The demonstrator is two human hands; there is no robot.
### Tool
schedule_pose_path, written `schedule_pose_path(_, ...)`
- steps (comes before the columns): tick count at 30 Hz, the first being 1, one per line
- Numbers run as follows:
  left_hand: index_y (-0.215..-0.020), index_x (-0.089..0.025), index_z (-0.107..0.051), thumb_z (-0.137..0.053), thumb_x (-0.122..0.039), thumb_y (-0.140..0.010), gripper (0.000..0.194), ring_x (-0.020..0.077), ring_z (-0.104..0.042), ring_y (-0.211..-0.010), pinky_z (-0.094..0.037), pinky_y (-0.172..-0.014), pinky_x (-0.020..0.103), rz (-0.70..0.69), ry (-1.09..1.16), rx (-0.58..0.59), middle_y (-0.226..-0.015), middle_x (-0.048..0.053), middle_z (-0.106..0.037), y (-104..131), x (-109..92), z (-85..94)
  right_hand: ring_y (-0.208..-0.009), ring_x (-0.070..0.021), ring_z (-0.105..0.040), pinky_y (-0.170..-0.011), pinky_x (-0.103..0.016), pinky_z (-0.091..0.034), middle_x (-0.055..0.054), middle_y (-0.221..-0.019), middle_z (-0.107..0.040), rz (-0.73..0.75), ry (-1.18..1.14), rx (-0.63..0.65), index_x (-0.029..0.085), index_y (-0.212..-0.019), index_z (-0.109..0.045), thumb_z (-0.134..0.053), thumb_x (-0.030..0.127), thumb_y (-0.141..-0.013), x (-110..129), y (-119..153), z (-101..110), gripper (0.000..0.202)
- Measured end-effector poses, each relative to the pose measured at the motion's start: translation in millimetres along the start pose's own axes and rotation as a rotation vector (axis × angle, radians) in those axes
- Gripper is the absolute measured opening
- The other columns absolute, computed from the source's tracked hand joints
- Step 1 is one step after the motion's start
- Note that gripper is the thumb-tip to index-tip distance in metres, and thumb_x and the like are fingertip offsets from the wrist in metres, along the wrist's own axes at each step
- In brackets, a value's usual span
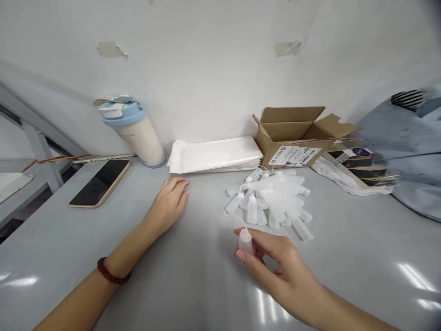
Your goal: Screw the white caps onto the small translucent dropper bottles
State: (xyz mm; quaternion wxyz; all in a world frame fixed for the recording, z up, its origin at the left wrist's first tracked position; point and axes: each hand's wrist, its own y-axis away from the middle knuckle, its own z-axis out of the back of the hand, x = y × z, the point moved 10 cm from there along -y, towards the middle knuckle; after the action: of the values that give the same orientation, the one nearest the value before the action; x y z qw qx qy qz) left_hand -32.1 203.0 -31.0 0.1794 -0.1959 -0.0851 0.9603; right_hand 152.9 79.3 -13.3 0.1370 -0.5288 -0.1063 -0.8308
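Between the thumb and fingers of my right hand (pixel 280 266) is a small translucent dropper bottle (pixel 245 243), held upright with its thin curved tip pointing up. Just beyond it lies a loose pile of similar translucent dropper bottles (pixel 272 195), some with thin bent tips. My left hand (pixel 167 202) rests on the grey table (pixel 200 257) with nothing in it, its fingers loosely bent and laid down on the surface. A stack of white envelopes or sleeves (pixel 217 154) is just beyond its fingertips.
An open cardboard box (pixel 292 138) with a label stands behind the pile. Right of it are dark packs in a plastic-wrapped tray (pixel 361 170) and grey-blue cloth (pixel 403 147). A tumbler (pixel 138 133) and a phone (pixel 99 184) are at the left, with a wall (pixel 206 69) behind.
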Motion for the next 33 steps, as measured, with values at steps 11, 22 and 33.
schedule_pose_path(11,-0.122,-0.027,-0.060,-0.064,-0.054,-0.074,0.055,0.0252,-0.064,-0.087,-0.054,-0.078,0.037,0.197,0.107,0.372,-0.120,0.006,-0.061,30.3,36.3,18.1,-0.056,-0.0102,-0.040,-0.050,-0.021,-0.033,0.005,-0.061,-0.040,0.080,0.056,-0.068,0.020,-0.074,-0.050,-0.048,0.024,-0.094,9.3,-0.5,9.3,0.020)
schedule_pose_path(22,-0.093,-0.024,-0.067,-0.051,-0.051,-0.077,0.035,0.0297,-0.063,-0.098,-0.050,-0.086,0.040,0.286,0.137,0.469,-0.106,0.006,-0.066,42.2,56.2,18.2,-0.058,-0.0113,-0.044,-0.045,-0.020,-0.032,0.004,-0.064,-0.045,0.067,0.106,-0.052,0.020,-0.081,-0.053,-0.047,0.026,-0.094,2.7,-0.9,5.3,0.016)
schedule_pose_path(33,-0.086,-0.024,-0.064,-0.052,-0.046,-0.084,0.025,0.0212,-0.061,-0.078,-0.047,-0.070,0.029,0.181,0.212,0.555,-0.087,0.001,-0.067,43.6,-0.1,10.3,-0.058,-0.0113,-0.038,-0.051,-0.023,-0.031,0.005,-0.064,-0.038,0.016,0.071,0.041,0.022,-0.074,-0.041,-0.043,0.029,-0.097,0.4,-0.6,-2.8,0.024)
